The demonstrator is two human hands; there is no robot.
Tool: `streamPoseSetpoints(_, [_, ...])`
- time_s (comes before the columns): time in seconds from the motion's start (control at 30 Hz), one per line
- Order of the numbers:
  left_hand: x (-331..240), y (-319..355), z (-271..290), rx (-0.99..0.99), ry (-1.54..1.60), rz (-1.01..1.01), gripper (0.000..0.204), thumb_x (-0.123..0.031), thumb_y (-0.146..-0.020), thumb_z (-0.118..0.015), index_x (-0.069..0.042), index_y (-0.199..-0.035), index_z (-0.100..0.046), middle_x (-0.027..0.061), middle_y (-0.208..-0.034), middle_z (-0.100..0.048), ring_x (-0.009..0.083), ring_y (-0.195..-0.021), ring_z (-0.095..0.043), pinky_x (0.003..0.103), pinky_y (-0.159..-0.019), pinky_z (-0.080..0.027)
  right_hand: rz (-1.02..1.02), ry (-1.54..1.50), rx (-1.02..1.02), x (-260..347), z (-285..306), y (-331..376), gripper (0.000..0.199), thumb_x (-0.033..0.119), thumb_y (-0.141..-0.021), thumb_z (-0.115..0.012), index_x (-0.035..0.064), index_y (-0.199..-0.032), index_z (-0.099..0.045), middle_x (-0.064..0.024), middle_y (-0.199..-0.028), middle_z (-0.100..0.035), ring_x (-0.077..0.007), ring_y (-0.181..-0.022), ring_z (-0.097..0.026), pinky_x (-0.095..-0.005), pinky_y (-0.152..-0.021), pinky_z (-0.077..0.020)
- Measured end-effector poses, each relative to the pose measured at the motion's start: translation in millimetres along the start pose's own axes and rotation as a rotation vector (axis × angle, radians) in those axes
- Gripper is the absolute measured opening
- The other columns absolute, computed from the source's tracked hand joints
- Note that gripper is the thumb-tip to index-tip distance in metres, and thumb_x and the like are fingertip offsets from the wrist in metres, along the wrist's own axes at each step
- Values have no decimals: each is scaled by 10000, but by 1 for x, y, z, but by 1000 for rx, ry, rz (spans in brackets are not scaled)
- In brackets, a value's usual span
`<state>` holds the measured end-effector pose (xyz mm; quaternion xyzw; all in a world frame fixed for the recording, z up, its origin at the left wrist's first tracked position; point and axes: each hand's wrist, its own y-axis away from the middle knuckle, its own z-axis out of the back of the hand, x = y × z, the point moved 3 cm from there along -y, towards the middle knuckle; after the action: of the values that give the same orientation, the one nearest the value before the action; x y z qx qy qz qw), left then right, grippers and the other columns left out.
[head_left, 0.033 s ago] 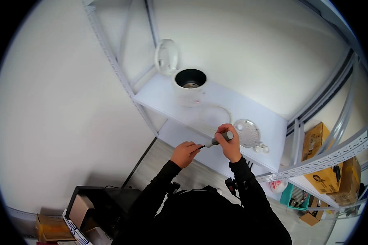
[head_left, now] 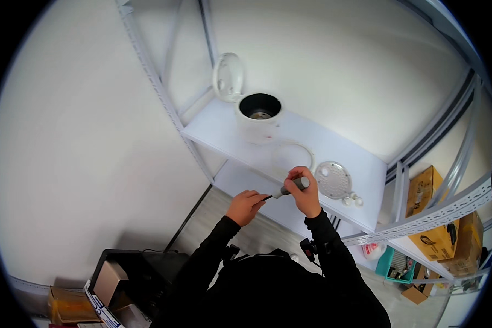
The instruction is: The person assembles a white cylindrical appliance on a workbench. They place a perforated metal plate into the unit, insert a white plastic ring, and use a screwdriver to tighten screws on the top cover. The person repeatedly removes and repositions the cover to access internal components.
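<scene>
My right hand (head_left: 305, 198) is closed round the grey handle of a screwdriver (head_left: 293, 187), which points left and slightly down. At the dark tip end, my left hand (head_left: 245, 206) pinches with its fingers; whether a small part is held there too is too small to tell. Both hands are in front of the white shelf's near edge. Beyond them on the shelf (head_left: 213, 124) stands a white rice cooker (head_left: 258, 123), its lid (head_left: 228, 76) raised and its dark inside showing. A pale ring (head_left: 312, 158) lies nearer, left of a round perforated metal plate (head_left: 333, 180).
Small white round parts (head_left: 352, 200) lie by the plate. Metal rack posts (head_left: 161, 90) rise at left and right. Cardboard boxes (head_left: 437, 243) and a teal basket (head_left: 387, 262) are at lower right. A black bin (head_left: 164, 268) with boxes stands at lower left.
The whole view has shifted slightly, so the shelf and cooker appear a little further right. Both hands keep their hold on the screwdriver.
</scene>
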<state>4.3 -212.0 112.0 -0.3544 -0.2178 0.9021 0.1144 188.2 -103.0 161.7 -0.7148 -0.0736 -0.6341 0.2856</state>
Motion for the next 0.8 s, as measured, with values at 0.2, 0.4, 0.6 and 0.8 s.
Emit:
streamPoseSetpoints(0.2, [48,43,92,-63,-142,66,235,-119,-915,-675,-119,-1145,-727,51,-901,-668,292,-798,-599,408,-707,-500,-69,-67,205,-10,-103,-24,326,106,-884,-769,48,-1147,-585,-30,-951,-643,-119,-867,-624,-287,-772,-515])
streamPoseSetpoints(0.4, [83,44,126,-117,-129,96,205,-113,-897,-699,-111,-1097,-746,34,-927,-692,280,-828,-614,386,-727,-511,-49,51,334,-11,-139,-47,313,110,-905,-754,39,-1172,-608,-56,-1038,-674,-126,-950,-640,-285,-804,-522])
streamPoseSetpoints(0.6, [105,-1,112,-74,-29,50,217,-113,-886,-717,-101,-1101,-741,32,-940,-702,270,-863,-631,383,-745,-518,-307,-66,291,-1,-117,-72,207,118,-962,-696,-9,-1119,-653,-76,-989,-704,-126,-834,-680,-271,-731,-561])
streamPoseSetpoints(0.8, [120,-78,88,-167,2,-5,272,-124,-866,-734,-79,-1133,-710,83,-1053,-696,307,-997,-642,392,-833,-531,-95,40,-27,11,-65,-109,185,80,-935,-708,-19,-1082,-657,-81,-921,-698,-129,-764,-677,-269,-672,-551])
